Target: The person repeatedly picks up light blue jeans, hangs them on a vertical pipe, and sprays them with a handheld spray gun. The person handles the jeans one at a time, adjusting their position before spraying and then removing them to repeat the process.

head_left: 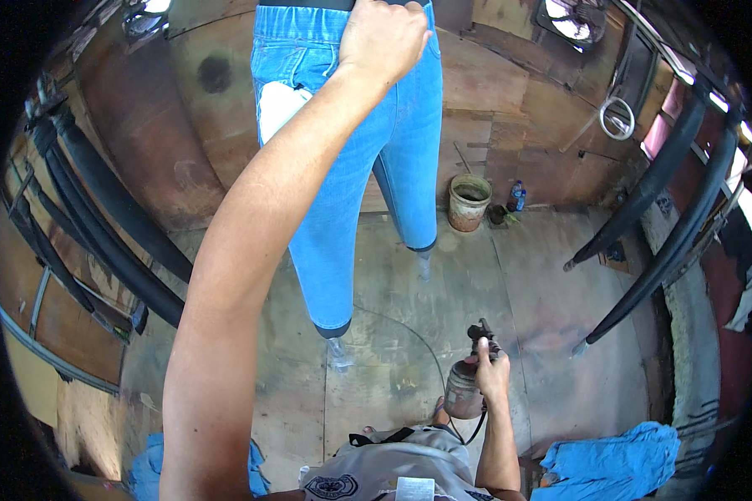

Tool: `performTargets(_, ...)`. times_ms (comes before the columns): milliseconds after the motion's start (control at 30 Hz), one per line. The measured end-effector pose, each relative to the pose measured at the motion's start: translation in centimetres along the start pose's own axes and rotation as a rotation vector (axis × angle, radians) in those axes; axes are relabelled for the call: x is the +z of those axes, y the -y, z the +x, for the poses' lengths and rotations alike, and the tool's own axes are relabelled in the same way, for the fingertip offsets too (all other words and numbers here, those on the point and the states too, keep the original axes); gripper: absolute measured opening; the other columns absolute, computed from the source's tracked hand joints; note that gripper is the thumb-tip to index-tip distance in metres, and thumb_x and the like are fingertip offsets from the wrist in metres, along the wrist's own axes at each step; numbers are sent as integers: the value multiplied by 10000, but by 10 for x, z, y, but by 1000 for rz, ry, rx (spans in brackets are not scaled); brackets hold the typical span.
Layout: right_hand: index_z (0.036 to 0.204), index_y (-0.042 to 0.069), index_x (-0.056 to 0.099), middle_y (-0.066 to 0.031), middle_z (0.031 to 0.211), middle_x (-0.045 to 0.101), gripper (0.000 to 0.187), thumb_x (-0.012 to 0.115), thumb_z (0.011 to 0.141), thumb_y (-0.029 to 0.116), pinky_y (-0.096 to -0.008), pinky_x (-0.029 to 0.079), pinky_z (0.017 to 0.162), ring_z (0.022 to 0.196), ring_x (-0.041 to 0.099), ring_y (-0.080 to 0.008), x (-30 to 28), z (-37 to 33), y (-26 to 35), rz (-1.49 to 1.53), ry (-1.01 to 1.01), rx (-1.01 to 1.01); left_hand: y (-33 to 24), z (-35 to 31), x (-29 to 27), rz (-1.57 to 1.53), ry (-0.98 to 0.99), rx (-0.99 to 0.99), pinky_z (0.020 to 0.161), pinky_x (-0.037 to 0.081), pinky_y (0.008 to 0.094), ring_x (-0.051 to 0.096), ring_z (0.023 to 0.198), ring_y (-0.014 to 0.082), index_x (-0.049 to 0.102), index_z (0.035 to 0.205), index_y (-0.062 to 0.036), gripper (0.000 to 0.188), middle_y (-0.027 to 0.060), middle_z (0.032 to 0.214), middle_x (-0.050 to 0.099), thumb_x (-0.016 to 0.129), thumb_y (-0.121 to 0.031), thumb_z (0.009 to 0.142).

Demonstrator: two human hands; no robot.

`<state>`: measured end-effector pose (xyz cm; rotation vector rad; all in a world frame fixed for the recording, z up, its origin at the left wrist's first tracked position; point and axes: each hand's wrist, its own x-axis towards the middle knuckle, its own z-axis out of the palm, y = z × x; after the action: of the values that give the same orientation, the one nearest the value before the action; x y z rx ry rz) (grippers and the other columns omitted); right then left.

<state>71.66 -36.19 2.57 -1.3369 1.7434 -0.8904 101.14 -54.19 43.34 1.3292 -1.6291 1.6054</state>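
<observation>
Blue jeans (326, 217) hang upright before me, pulled over a dark form whose clear ends show below the leg hems. My left hand (384, 37) is closed at their waistband, its fingers curled and partly hidden. Beside that forearm, a white patch (282, 107), perhaps cloth or paper, shows on the hip. Low in front of my body, my right hand (493, 371) grips a spray gun (464, 392) with a stained grey cup. Its dark nozzle end points away from me, well apart from the jeans.
A thin hose (426, 342) crosses the floor to the gun. Dark tube-like forms hang at left (117, 200) and right (677, 242). A dirty bucket (469, 203) and a blue bottle (520, 199) stand by the far wall. Blue garments lie low right (614, 459) and left (146, 468).
</observation>
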Motion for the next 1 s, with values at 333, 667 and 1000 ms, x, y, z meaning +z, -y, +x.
performTargets(333,1461,9,461,-88,904,714,586,612,989,322,-298,518,832,841,639,-115,-40,-27,165,438,-21,-668,2,4,-11,-86,0,-6,769,408,426,623,610,277,639,850,-80,269,97,609,632,653,-349,857)
performTargets(667,1169,2,612,-52,758,681,403,520,1043,373,-205,351,429,466,438,-30,-84,8,199,485,50,-770,6,0,-28,-62,2,25,711,437,397,645,560,266,687,881,-93,416,113,572,640,623,-502,917)
performTargets(1000,1081,9,671,-26,706,669,334,574,1012,321,-321,445,566,581,539,-114,-53,43,157,228,252,-462,26,-15,-30,-123,-60,28,759,459,387,650,616,272,721,929,-96,501,137,651,675,652,-589,870)
